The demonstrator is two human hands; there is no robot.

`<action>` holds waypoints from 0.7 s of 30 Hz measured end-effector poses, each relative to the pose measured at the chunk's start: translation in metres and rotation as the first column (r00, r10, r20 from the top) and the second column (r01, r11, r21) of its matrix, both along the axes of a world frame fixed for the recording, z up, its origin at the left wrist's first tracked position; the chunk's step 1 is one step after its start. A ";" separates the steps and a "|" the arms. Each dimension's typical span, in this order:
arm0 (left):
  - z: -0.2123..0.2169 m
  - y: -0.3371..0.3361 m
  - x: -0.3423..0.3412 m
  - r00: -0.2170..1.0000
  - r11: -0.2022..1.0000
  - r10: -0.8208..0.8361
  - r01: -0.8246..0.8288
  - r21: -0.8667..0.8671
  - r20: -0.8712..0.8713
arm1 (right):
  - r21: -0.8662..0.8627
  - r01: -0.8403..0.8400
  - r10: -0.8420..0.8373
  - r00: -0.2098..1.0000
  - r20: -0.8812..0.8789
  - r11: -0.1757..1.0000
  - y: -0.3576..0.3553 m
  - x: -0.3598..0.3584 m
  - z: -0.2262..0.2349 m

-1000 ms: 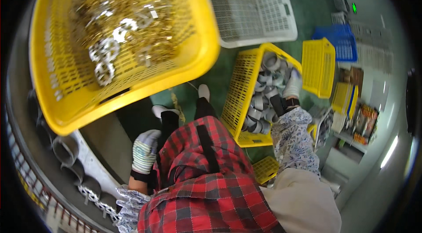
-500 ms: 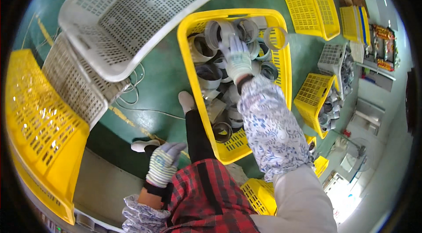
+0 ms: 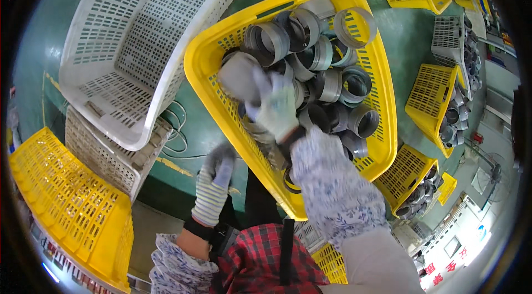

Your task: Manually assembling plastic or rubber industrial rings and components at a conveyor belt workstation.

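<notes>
A big yellow basket (image 3: 205, 67) on the green floor holds several grey metal rings (image 3: 327, 83). My right hand (image 3: 277, 108), in a pale glove and a flowered sleeve, reaches into the basket's near left part. It grips one blurred grey ring (image 3: 237, 75) and holds it up over the pile. My left hand (image 3: 215, 180), in a striped glove, hangs over the floor just left of the basket, near its rim. It holds nothing and its fingers are loosely apart.
A tilted white basket (image 3: 127, 44) rests on a second white crate (image 3: 105, 152) to the left. A yellow crate (image 3: 61, 200) sits at lower left. Smaller yellow baskets of rings (image 3: 429, 94) (image 3: 407, 175) and a grey crate (image 3: 446, 33) stand to the right. A cable (image 3: 177, 128) lies on the floor.
My right hand has pulled back toward the basket's near left side and now lifts a ring. My left hand has risen toward the basket rim. The basket sits closer in view.
</notes>
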State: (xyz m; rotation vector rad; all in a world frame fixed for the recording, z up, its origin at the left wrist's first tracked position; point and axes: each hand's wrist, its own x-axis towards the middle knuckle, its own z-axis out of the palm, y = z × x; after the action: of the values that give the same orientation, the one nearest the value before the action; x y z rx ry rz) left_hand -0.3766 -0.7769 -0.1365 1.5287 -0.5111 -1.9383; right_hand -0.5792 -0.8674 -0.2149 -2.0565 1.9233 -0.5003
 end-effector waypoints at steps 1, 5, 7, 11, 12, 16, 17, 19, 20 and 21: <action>0.000 -0.015 -0.002 0.993 0.995 0.091 -0.087 0.056 -0.078 | -0.105 -0.132 0.142 0.986 0.089 0.986 0.014 0.002 0.025; 0.001 -0.047 -0.026 0.952 0.921 0.295 -0.262 0.288 -0.077 | -0.128 -0.373 0.394 0.857 0.332 0.919 0.063 0.015 0.062; -0.010 -0.044 -0.024 0.945 0.921 0.327 -0.311 0.233 -0.031 | -0.025 -0.368 0.303 0.723 0.621 0.929 0.043 0.009 0.081; -0.011 -0.049 -0.003 0.931 0.924 0.361 -0.365 0.116 0.051 | 0.021 0.235 -0.208 0.813 0.543 0.972 -0.056 -0.026 0.000; -0.006 -0.054 -0.001 0.928 0.923 0.372 -0.373 0.096 0.029 | 0.120 0.218 -0.247 0.908 0.337 0.968 -0.087 -0.042 -0.022; 0.002 -0.061 -0.018 0.976 0.978 0.207 -0.206 -0.013 0.071 | 0.496 0.460 -0.579 0.808 0.111 0.736 -0.137 -0.114 -0.108; 0.005 -0.064 -0.005 0.983 0.993 0.114 -0.110 -0.036 0.146 | 0.626 0.297 -0.582 0.750 0.315 0.721 -0.135 -0.101 -0.114; -0.003 -0.060 -0.007 0.982 0.986 0.163 -0.164 0.006 0.097 | 0.556 0.180 -0.456 0.790 0.409 0.811 -0.113 -0.084 -0.117; -0.003 -0.064 0.007 0.970 0.975 0.220 -0.223 0.020 0.101 | 0.486 0.112 -0.351 0.829 0.436 0.867 -0.098 -0.034 -0.078; 0.002 -0.070 -0.001 0.964 0.969 0.235 -0.243 0.054 0.123 | 0.338 0.032 -0.234 0.781 0.580 0.941 -0.075 -0.017 -0.039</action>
State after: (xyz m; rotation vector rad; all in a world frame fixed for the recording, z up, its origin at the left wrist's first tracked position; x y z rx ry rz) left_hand -0.3778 -0.8468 -0.1342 1.6709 -0.2944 -1.7057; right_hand -0.5965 -0.9421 -0.2539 -1.3303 1.6160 -0.7365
